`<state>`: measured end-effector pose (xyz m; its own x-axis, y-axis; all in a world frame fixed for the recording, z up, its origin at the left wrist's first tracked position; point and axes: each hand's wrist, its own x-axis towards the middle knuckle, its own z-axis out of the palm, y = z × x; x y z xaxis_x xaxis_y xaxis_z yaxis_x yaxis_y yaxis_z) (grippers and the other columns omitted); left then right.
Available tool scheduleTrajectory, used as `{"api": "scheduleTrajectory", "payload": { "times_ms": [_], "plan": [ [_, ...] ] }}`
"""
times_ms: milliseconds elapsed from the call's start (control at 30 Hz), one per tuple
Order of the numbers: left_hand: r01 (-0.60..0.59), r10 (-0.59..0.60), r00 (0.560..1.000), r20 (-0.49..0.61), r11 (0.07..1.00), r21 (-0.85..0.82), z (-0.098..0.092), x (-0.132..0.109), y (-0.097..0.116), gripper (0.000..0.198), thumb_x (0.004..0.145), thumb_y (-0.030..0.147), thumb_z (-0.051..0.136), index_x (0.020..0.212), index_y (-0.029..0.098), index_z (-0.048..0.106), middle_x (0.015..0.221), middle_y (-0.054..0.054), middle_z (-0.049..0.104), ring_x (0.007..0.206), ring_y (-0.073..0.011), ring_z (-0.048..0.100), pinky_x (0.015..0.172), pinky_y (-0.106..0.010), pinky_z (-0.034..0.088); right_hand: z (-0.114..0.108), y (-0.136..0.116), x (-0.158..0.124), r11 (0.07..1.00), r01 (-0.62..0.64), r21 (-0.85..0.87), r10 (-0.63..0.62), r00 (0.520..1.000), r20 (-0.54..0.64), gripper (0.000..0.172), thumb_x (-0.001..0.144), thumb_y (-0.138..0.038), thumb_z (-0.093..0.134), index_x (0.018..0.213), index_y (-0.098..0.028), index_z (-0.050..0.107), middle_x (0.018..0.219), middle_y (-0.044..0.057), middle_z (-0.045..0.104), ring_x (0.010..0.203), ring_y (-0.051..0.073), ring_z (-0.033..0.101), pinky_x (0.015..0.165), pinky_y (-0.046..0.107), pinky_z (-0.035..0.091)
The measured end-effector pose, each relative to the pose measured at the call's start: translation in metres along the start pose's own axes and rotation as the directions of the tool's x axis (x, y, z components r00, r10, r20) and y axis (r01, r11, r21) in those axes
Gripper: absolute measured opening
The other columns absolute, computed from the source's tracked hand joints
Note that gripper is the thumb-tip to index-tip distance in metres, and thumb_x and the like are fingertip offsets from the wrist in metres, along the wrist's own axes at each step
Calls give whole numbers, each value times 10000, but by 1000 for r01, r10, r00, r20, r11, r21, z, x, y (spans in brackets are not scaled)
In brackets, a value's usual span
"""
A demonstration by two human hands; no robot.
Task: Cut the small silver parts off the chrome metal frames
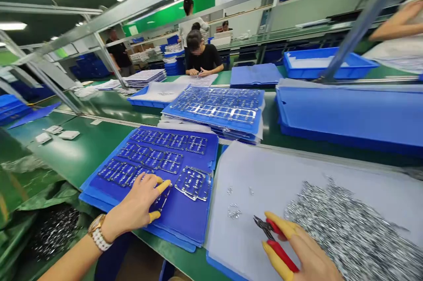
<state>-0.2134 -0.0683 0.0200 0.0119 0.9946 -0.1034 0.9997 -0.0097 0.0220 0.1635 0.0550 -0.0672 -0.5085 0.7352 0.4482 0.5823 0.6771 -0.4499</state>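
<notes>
My left hand [140,199], with yellow finger cots on its thumb and index finger, is over the blue sheet. It grips a thin metal frame [161,203] by its edges, and the palm hides part of that frame. Similar frames [152,157] lie in rows on the blue sheet [185,223], and a few overlap in a small pile [194,183] to the right. My right hand [306,250], also in yellow finger cots, is closed around red-handled side cutters [276,239]. Their jaws point up and left over a white-lined tray [251,157].
Many small silvery metal pieces [350,228] are heaped on the tray's right, with a few loose bits [234,211] at left. Behind stand a stack of blue sheets with frames [218,105] and a blue tray [350,118]. A person [205,56] sits opposite.
</notes>
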Motion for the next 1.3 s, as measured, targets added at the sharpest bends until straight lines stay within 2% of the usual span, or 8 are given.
{"api": "scheduleTrajectory", "payload": {
  "times_ms": [133,267,433,500,633,767,967,1300],
  "plan": [
    [-73,73,997,9,997,18,10,1,-7,907,658,134,633,1455,355,261,1524,-77,275,1368,-332,253,1095,-603,141,-16,-3,-3,995,-96,26,95,994,54,406,892,-348,471,1295,-294,469,1107,50,635,969,202,627,803,331,535],
    [-108,108,994,11,994,-34,16,0,-10,846,703,117,596,1449,365,284,1448,-66,408,1334,-315,335,1104,-607,148,-23,-3,-12,982,-168,82,162,984,74,446,922,-365,435,1363,-301,414,1246,70,575,1134,227,558,903,381,507],
    [-43,19,998,-57,883,-466,-3,-6,-6,747,769,329,659,1436,371,328,1415,-67,413,1242,-324,442,1073,-508,320,-26,-3,-20,979,-147,139,127,981,144,504,940,-379,423,1431,-330,322,1278,80,551,1155,224,544,914,384,506],
    [-101,-31,988,-150,605,-790,-15,0,6,696,802,420,612,1436,369,328,1460,-60,364,1205,-332,477,1039,-498,372,-27,-5,-20,981,-145,132,123,980,159,507,940,-386,429,1432,-343,315,1257,72,563,1126,214,562,892,370,516],
    [-265,-119,964,-238,-331,-906,-30,44,60,585,867,556,387,1375,271,442,1514,-87,296,1071,-329,556,945,-557,431,-28,-10,-12,996,-84,40,81,994,71,482,910,-384,496,1375,-313,396,1140,55,615,1042,205,597,851,355,520],
    [40,112,992,-63,-732,-680,-18,107,128,554,878,535,380,1318,216,488,1364,-141,480,907,-262,628,848,-509,478,-32,-18,2,990,37,-139,-51,993,-103,441,867,-334,541,1295,-241,490,1079,67,629,982,215,599,818,353,490],
    [250,286,957,40,-749,-614,15,145,179,479,890,517,438,1303,277,479,1261,-100,561,823,-242,661,730,-405,498,-43,-38,25,948,50,-314,-105,981,-161,372,835,-310,578,1191,-204,579,939,64,644,848,213,564,724,344,391],
    [256,253,964,88,-774,-579,44,153,182,506,867,560,480,1136,153,611,1069,-117,660,798,-196,634,703,-301,450,-27,-56,54,899,21,-437,-40,999,-34,412,752,-278,702,1141,-193,594,827,39,621,792,225,518,687,349,297]
  ]
}}
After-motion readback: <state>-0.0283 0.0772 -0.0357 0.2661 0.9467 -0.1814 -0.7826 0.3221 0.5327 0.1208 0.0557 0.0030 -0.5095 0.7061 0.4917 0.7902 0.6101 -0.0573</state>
